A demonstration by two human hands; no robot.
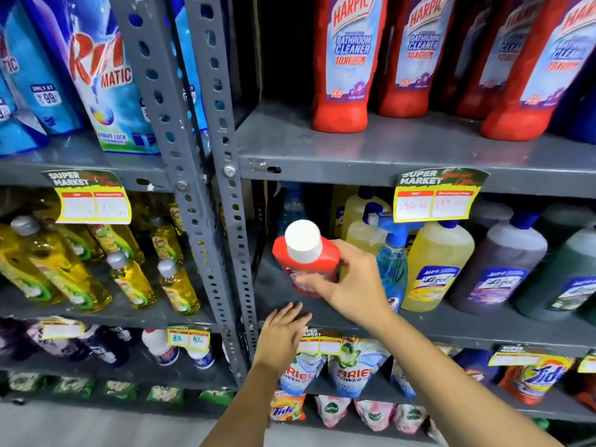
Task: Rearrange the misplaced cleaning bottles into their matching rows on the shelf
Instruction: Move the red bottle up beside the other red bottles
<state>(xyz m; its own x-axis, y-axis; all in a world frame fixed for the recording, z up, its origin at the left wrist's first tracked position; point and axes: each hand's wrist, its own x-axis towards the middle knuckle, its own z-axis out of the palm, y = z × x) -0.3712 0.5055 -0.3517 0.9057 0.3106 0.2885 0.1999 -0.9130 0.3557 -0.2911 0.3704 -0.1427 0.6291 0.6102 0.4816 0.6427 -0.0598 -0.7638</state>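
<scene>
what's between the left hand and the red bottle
Head view: only bare grey shelf lies between the left hand and the red bottle, held by the right hand.

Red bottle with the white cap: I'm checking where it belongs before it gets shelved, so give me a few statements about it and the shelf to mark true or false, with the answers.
1. The right hand grips the red bottle. True.
2. The left hand also holds a bottle. False: it is empty, fingers spread at the shelf edge.
3. Matching red Harpic bottles stand on the shelf above. True.
4. The held bottle sits level with the yellow Lizol bottle and blue spray bottle. True.
5. The held bottle's cap is blue. False: it is white.
6. The Harpic row fills its shelf fully. False: bare shelf lies left of it.
</scene>
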